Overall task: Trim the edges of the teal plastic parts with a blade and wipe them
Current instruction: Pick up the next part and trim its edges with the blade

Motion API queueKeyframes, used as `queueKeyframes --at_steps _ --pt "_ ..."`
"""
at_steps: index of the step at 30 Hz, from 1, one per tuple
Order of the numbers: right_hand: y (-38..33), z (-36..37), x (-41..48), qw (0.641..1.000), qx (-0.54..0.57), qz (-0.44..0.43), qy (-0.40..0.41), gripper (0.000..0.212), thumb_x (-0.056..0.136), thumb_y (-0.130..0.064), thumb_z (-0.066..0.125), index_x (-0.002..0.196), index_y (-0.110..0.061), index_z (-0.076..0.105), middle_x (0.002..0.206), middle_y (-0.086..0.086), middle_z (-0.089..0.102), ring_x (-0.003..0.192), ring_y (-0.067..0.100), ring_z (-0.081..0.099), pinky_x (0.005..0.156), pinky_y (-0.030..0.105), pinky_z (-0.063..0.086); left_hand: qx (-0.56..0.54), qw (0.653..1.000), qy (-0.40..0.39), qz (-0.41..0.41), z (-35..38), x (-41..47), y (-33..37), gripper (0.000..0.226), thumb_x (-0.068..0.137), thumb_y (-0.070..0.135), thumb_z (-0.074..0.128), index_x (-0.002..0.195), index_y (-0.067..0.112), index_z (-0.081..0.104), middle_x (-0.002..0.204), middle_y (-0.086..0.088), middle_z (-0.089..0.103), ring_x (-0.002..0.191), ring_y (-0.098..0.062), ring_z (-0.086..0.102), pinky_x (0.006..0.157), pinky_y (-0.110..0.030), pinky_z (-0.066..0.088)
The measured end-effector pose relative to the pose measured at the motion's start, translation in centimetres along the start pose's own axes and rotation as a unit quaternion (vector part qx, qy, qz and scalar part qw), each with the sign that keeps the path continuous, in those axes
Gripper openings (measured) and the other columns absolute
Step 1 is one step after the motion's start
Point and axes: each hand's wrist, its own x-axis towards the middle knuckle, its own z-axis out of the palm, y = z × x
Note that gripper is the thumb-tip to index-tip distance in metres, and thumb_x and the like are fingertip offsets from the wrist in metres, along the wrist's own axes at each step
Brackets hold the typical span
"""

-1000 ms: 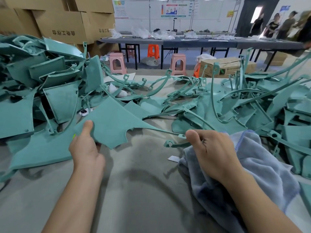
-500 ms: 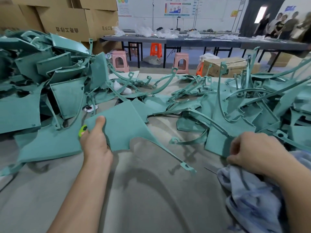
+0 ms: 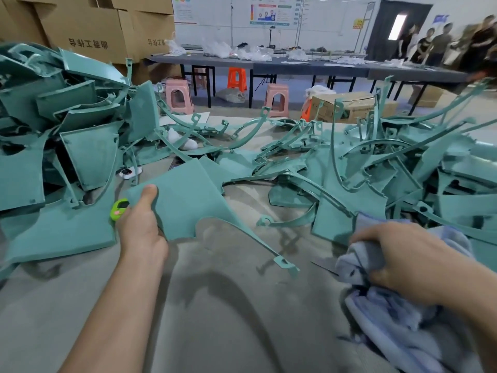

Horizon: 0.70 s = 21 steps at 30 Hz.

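Moved since earlier: right hand point(image 3: 398, 261) has swung off the part's thin arm to the near right, taking the cloth with it; the part's thin arm now hangs free.
Left hand point(image 3: 142, 224): closed on the near-left corner of the teal part point(image 3: 188, 200), thumb flat on its top face, fingers hidden beneath.
Part relative to left hand: the broad flat panel spreads up and to the right of the hand, lifted off the worktop point(image 3: 188, 305).
Part axis: long axis runs from far left to near right; the panel narrows past a curved notch into a thin arm ending in a small tab point(image 3: 285, 263), which points near right toward the cloth but stays apart from it.
Right hand: fingers curled shut, bunching the blue cloth point(image 3: 384, 321), which trails toward the near right edge.
Green object point(image 3: 119, 210): small, bright, just beside the left hand's far-left side; whether the hand holds it cannot be told.
Piles: teal parts heaped on the far left point(image 3: 67, 146) and far right point(image 3: 403, 170) of the worktop.
Hard to make out: a dark flat sliver point(image 3: 324, 265) beside the cloth may be a blade; too dim to say. The cloth is cut off by the lower frame edge.
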Motion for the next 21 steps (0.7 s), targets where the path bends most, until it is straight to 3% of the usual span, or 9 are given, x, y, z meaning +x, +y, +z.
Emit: queueKeyframes --at_steps 3,5,7,10,13,16,18,19,21 --pt "2.3 -1.9 -0.5 0.997 -0.016 0.041 0.061 0.028 0.063 -0.016 0.061 0.081 -0.036 0.068 0.076 -0.009 0.068 0.072 0.005 0.057 0.062 0.024 0.046 0.009 1.0 -0.011 -0.007 0.1 -0.1 0.1 0.009 0.089 0.021 0.076 0.095 0.016 0.073 0.103 -0.003 0.079 0.09 -0.022 0.077 0.076 -0.044 0.062" --pt "3.2 -2.5 -0.6 0.987 -0.13 0.072 0.061 0.024 0.062 -0.025 0.058 0.081 -0.034 0.068 0.081 -0.009 0.069 0.081 0.011 0.06 0.083 0.027 0.038 0.013 1.0 -0.024 -0.015 0.3 -0.2 0.2 0.008 0.089 0.022 0.075 0.093 0.015 0.073 0.099 -0.002 0.079 0.088 -0.021 0.077 0.072 -0.041 0.062" --pt "3.1 -2.2 -0.6 0.969 -0.232 0.081 0.037 0.012 0.077 -0.036 0.061 0.088 -0.035 0.066 0.092 -0.015 0.068 0.097 0.011 0.061 0.102 0.034 0.027 0.02 0.998 -0.041 -0.031 0.3 -0.3 0.0 0.008 0.091 0.023 0.073 0.094 0.016 0.072 0.092 0.001 0.08 0.083 -0.018 0.077 0.065 -0.035 0.062" --pt "1.5 -0.5 -1.4 0.97 -0.238 0.041 0.009 0.029 0.087 -0.043 0.051 0.115 -0.037 0.06 0.125 -0.017 0.059 0.124 0.013 0.051 0.116 0.039 0.018 0.032 0.996 -0.067 -0.058 0.3 -0.7 -0.7 0.008 0.093 0.023 0.07 0.096 0.016 0.072 0.088 0.002 0.08 0.076 -0.016 0.077 0.057 -0.031 0.06" --pt "-0.1 1.2 -2.6 0.978 -0.204 -0.035 -0.017 0.044 0.084 -0.045 0.052 0.128 -0.04 0.055 0.128 -0.018 0.057 0.133 0.011 0.045 0.121 0.044 0.006 0.048 0.994 -0.083 -0.059 0.6 -1.0 -1.0 0.007 0.092 0.021 0.071 0.095 0.015 0.072 0.089 0.002 0.08 0.077 -0.016 0.077 0.055 -0.03 0.059" --pt "-0.1 1.5 -3.3 0.975 -0.219 -0.024 -0.016 0.026 0.093 -0.057 0.047 0.107 -0.037 0.056 0.103 -0.01 0.062 0.116 0.02 0.057 0.118 0.045 0.018 0.062 0.994 -0.084 -0.04 0.6 -1.0 -1.1 0.013 0.09 0.019 0.072 0.102 0.015 0.072 0.094 0.0 0.079 0.081 -0.018 0.076 0.06 -0.031 0.06" --pt "0.1 1.5 -3.5 0.965 -0.259 -0.032 0.001 0.015 0.101 -0.047 0.045 0.109 -0.04 0.055 0.088 -0.008 0.048 0.105 0.024 0.058 0.098 0.039 0.032 0.069 0.994 -0.084 -0.027 0.5 -1.1 -1.2 0.017 0.09 0.018 0.072 0.107 0.015 0.072 0.099 -0.002 0.079 0.081 -0.018 0.076 0.062 -0.031 0.06" --pt "0.0 1.6 -3.5 0.961 -0.276 -0.026 0.001 0.015 0.099 -0.038 0.05 0.111 -0.038 0.059 0.085 -0.008 0.044 0.104 0.024 0.058 0.087 0.038 0.031 0.072 0.994 -0.084 -0.024 0.4 -1.1 -1.3 0.017 0.09 0.018 0.072 0.107 0.014 0.072 0.098 -0.002 0.079 0.08 -0.018 0.076 0.061 -0.03 0.06" --pt "-0.5 2.2 -3.0 0.965 -0.263 -0.001 0.007 0.011 0.092 -0.029 0.055 0.1 -0.031 0.061 0.09 -0.009 0.055 0.103 0.023 0.058 0.085 0.036 0.032 0.079 0.993 -0.084 -0.023 0.3 -1.2 -1.4 0.016 0.089 0.018 0.073 0.105 0.014 0.073 0.096 -0.002 0.079 0.079 -0.018 0.076 0.058 -0.029 0.059"
